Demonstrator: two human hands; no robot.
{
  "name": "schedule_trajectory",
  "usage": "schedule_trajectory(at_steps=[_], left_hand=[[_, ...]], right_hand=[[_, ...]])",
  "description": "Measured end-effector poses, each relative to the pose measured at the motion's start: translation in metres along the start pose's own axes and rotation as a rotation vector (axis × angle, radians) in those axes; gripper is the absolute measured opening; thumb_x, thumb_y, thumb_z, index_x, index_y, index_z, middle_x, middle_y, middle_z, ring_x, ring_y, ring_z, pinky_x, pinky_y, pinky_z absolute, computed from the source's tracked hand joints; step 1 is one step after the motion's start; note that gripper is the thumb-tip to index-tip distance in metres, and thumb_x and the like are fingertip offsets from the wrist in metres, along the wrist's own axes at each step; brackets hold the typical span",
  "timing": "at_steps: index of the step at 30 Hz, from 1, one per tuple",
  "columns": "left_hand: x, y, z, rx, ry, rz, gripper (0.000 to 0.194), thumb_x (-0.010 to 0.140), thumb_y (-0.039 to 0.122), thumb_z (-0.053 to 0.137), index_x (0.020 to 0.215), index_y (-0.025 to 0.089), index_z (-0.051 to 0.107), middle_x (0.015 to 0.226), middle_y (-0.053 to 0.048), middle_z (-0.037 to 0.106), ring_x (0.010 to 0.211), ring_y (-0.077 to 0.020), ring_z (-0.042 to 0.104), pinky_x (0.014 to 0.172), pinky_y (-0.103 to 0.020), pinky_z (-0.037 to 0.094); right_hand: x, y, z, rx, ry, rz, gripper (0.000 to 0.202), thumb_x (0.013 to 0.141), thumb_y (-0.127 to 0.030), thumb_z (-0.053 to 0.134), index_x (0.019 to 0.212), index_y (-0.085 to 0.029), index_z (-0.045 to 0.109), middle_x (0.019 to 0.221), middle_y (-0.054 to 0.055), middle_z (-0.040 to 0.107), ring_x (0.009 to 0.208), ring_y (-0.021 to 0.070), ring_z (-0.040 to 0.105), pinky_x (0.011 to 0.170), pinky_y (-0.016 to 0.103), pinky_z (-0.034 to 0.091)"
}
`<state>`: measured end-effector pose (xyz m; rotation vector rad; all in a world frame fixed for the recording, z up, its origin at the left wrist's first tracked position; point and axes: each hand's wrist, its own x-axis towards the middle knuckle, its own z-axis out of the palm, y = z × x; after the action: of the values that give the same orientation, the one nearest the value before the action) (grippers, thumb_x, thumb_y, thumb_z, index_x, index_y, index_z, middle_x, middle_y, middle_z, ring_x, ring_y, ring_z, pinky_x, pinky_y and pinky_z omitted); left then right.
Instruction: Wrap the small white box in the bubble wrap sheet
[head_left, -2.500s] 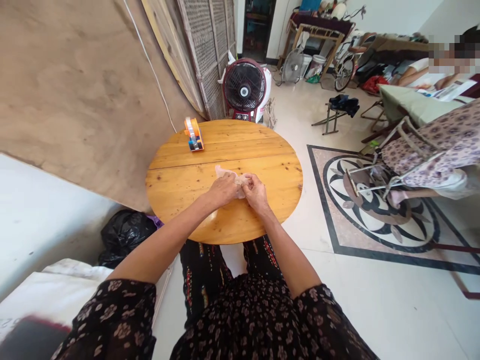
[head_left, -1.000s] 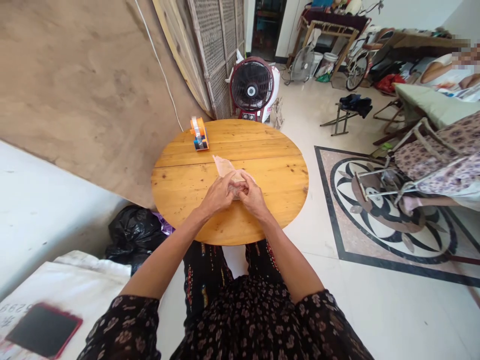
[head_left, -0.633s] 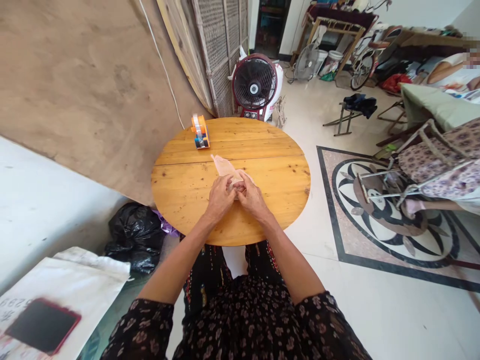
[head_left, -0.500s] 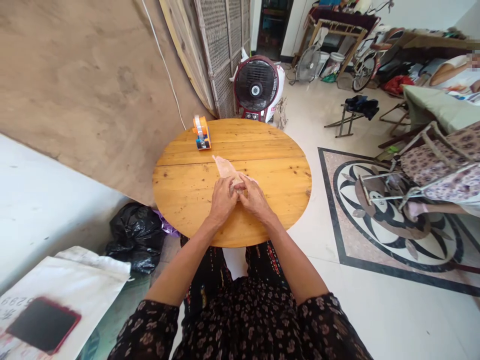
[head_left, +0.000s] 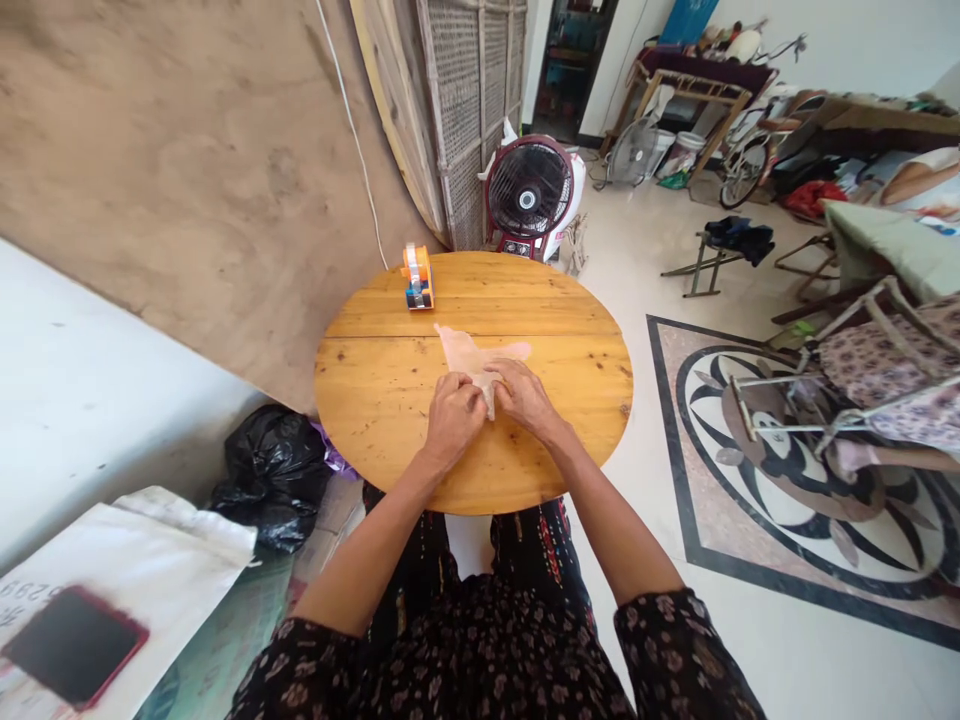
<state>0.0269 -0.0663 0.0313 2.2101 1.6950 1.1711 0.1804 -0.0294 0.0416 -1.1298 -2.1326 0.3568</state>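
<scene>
A thin, pale pink plastic bag (head_left: 469,355) lies crumpled on the round wooden table (head_left: 375,400), with pointed ends spreading away from me to the left and right. My left hand (head_left: 454,410) is closed, its thumb and fingers pinching the near part of the bag. My right hand (head_left: 523,398) curls over the bag's right side, fingers bent and thumb below them, gripping it. Between the two hands a narrow strip of the bag hangs down towards me. Beyond the hands stands an orange and blue tape dispenser (head_left: 418,278) with a roll of clear tape.
A dark red fan (head_left: 529,190) stands behind the table. To the left are a black plastic bag (head_left: 274,475) and a phone (head_left: 75,645) on a white sack. A folding stool (head_left: 709,258) and a patterned chair (head_left: 892,355), with a person's leg beside it, are at right.
My hands have drawn slightly apart, and more of the pink bag shows between and beyond them. The view has tilted a little, shifting the scene right and down.
</scene>
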Motion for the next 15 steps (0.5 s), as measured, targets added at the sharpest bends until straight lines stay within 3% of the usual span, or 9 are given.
schedule_trajectory(at_steps=[5,10,15], left_hand=[[0.003,0.004,0.006,0.048,0.055,-0.016,0.020,0.083,0.031,0.063,0.068,0.018,0.065,0.086,-0.008,0.061,0.090,-0.0223,0.055,0.083,-0.034,0.048],[0.006,0.004,0.008,0.086,0.039,-0.027,0.012,0.083,0.022,0.062,0.072,0.018,0.061,0.083,-0.007,0.059,0.089,-0.0229,0.054,0.082,-0.034,0.046],[0.003,0.005,0.007,0.072,0.040,-0.078,0.007,0.080,0.017,0.062,0.082,0.019,0.056,0.087,-0.006,0.060,0.090,-0.0238,0.053,0.082,-0.036,0.046]], right_hand=[[0.017,0.014,0.002,0.005,-0.021,0.008,0.033,0.081,-0.008,0.048,0.107,-0.018,0.065,0.114,0.010,0.068,0.107,0.0211,0.062,0.097,0.038,0.049],[0.026,0.021,0.005,0.090,0.005,-0.020,0.033,0.080,-0.008,0.048,0.105,-0.020,0.065,0.114,0.009,0.067,0.106,0.0189,0.063,0.093,0.035,0.053],[0.032,0.034,0.002,0.093,-0.024,-0.125,0.041,0.078,-0.004,0.045,0.110,-0.020,0.065,0.120,0.010,0.065,0.116,0.0190,0.058,0.100,0.037,0.048]])
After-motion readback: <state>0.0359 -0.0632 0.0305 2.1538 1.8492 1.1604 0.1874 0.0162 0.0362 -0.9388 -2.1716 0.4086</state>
